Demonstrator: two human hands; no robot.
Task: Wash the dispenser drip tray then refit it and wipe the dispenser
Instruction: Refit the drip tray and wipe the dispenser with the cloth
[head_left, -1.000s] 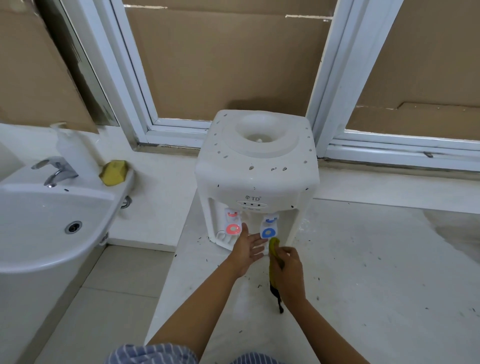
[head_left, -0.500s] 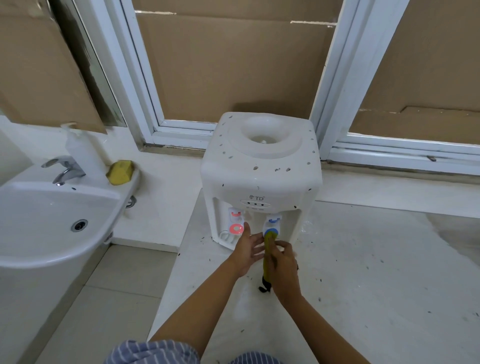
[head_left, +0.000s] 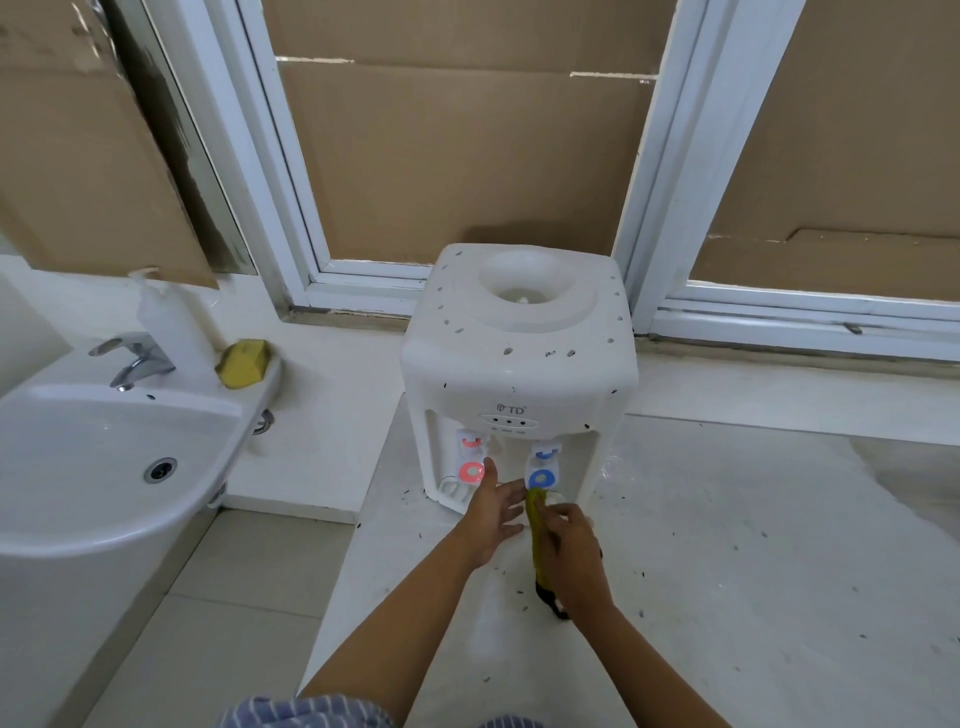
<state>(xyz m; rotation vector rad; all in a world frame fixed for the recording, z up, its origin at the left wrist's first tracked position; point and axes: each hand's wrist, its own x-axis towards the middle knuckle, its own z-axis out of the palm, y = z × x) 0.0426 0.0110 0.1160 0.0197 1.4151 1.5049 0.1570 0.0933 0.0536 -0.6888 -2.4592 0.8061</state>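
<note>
Head view: white tabletop water dispenser (head_left: 519, 364) standing at the back left corner of the speckled white counter (head_left: 727, 571), against the window frame. Drip tray (head_left: 452, 491) seated in the recess at the dispenser's foot, below the red tap (head_left: 471, 460) and blue tap (head_left: 543, 465); probably already refitted, though mostly hidden behind the hands. Left hand (head_left: 493, 514) released, fingers straight, reaching into the recess with fingertips beside the red tap. Right hand (head_left: 569, 551) grasping a yellow cloth with a dark edge (head_left: 537, 535), its upper end lifted to just beneath the blue tap.

Against a second ago: cloth raised from below the recess up to the blue tap, left hand moved a little deeper in, head drawn closer. Read as wiping begun at the tap area, with the spotted top and sides yet to be done.

To the left, washbasin (head_left: 104, 467) with faucet (head_left: 135, 361), yellow sponge (head_left: 244, 361) and soap bottle (head_left: 166, 317) on its rim.
</note>
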